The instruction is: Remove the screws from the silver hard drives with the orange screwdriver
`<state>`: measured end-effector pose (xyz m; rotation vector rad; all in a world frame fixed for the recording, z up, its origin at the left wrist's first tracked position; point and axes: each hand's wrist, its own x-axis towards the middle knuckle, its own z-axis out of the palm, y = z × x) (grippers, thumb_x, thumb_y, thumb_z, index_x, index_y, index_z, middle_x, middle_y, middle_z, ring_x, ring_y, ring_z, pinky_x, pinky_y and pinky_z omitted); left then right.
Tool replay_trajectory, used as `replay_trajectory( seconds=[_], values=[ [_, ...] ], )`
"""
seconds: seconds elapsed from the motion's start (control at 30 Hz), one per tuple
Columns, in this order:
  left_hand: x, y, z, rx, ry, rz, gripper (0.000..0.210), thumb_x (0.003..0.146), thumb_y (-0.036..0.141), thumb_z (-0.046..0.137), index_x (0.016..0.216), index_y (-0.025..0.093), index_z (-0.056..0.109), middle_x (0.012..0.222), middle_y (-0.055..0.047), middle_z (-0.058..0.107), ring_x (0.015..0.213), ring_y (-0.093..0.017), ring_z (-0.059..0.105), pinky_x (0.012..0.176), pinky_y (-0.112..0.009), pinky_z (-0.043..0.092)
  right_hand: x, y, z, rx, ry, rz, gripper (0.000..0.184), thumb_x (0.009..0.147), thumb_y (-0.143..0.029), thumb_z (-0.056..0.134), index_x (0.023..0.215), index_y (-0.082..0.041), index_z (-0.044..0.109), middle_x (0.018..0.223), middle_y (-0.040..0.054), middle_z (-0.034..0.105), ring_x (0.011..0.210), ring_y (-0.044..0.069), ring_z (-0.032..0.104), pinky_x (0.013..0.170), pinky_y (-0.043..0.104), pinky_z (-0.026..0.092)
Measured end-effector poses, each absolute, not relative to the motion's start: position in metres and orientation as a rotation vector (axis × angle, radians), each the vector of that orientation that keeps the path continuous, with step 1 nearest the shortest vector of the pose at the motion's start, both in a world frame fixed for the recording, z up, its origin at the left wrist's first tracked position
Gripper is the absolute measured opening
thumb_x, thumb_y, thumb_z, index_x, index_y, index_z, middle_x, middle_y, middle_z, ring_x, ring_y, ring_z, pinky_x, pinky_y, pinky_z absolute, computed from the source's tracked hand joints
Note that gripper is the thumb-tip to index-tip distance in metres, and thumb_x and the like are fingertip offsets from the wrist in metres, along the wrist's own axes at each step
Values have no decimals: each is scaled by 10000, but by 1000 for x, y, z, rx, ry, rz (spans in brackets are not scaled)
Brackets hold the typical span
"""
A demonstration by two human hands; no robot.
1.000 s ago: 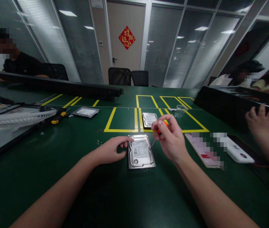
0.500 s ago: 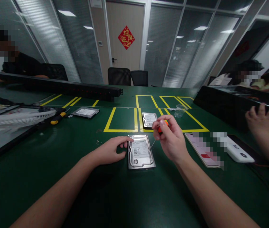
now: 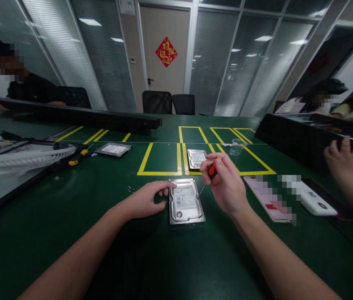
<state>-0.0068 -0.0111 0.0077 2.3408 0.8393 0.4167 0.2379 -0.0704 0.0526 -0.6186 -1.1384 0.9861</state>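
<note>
A silver hard drive (image 3: pixel 186 204) lies label side up on the green table in front of me. My left hand (image 3: pixel 151 199) is at its left side, with the index finger stretched onto the drive's upper left and the thumb apart from it. My right hand (image 3: pixel 224 181) has its fingers closed around the red-orange and black handle of a screwdriver (image 3: pixel 213 170). The screwdriver's thin shaft slants down to the right edge of the drive, and the tip is too small to make out exactly.
A second hard drive (image 3: pixel 196 159) lies just beyond, and another drive (image 3: pixel 114 149) to the left near a yellow-black screwdriver (image 3: pixel 78 157). Right are a clear plastic cup (image 3: pixel 236 148), a phone (image 3: pixel 267 202), a white device (image 3: pixel 316 200) and another person's hand (image 3: pixel 346 158) by a black case (image 3: pixel 289 139).
The screwdriver handle has turned a little in my right hand, showing more of its black part. My left hand stays on the drive. The whole view has shifted slightly.
</note>
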Motion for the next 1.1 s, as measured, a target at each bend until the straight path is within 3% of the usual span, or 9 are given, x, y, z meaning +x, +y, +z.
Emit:
replay_trajectory(
  seconds=[0.1,0.33,0.43,0.57,0.7,0.8,0.9,1.0,1.1],
  values=[
    [-7,-11,8,2346,838,418,534,837,173,645,1363,238,585,1088,-40,637,958,-201,598,864,-331,495,239,-71,54,-600,-1154,992,280,1034,-363,482,993,-193,701,875,48,650,626,133,514,580,316,373],
    [-7,-10,7,2355,825,430,535,839,172,641,1366,238,581,1084,-38,638,953,-199,599,864,-334,496,240,-72,52,-665,-1133,950,131,949,-269,692,905,-246,570,934,6,693,642,124,578,619,306,394],
    [-7,-11,8,2352,830,421,536,835,168,641,1364,235,583,1078,-38,637,948,-198,598,861,-335,496,241,-71,51,-631,-1144,973,104,995,-343,611,976,-241,619,882,11,670,575,107,490,564,299,341],
    [-7,-12,10,2346,848,408,534,834,172,641,1361,235,585,1079,-40,639,951,-202,601,857,-336,496,241,-71,53,-596,-1168,984,277,1032,-359,477,975,-196,694,881,42,643,625,126,513,584,316,369],
    [-7,-11,10,2347,847,408,538,839,187,648,1369,247,583,1094,-40,643,960,-205,601,857,-334,497,240,-72,52,-668,-1157,952,101,970,-301,647,908,-224,622,960,24,670,711,139,612,625,309,409],
    [-7,-10,8,2351,836,421,536,834,183,651,1363,241,584,1091,-39,642,956,-201,601,858,-330,498,239,-72,51,-676,-1146,946,147,943,-279,703,928,-248,561,956,0,689,639,115,590,607,297,394],
    [-7,-10,7,2355,835,427,531,831,174,648,1355,236,585,1080,-37,640,950,-198,601,861,-328,498,239,-72,52,-640,-1154,963,118,1008,-359,585,1000,-243,605,887,13,684,577,107,499,575,298,360],
    [-7,-11,8,2355,842,423,528,833,181,648,1354,243,586,1084,-36,643,952,-199,602,861,-328,498,239,-72,53,-613,-1177,979,305,1049,-391,430,1008,-208,671,884,52,677,616,133,504,594,321,384],
    [-7,-12,9,2353,851,417,528,835,189,648,1356,244,588,1085,-39,646,949,-202,603,853,-328,500,240,-73,53,-661,-1197,963,200,1019,-346,524,944,-213,653,959,53,686,684,142,566,620,321,412]
  ],
)
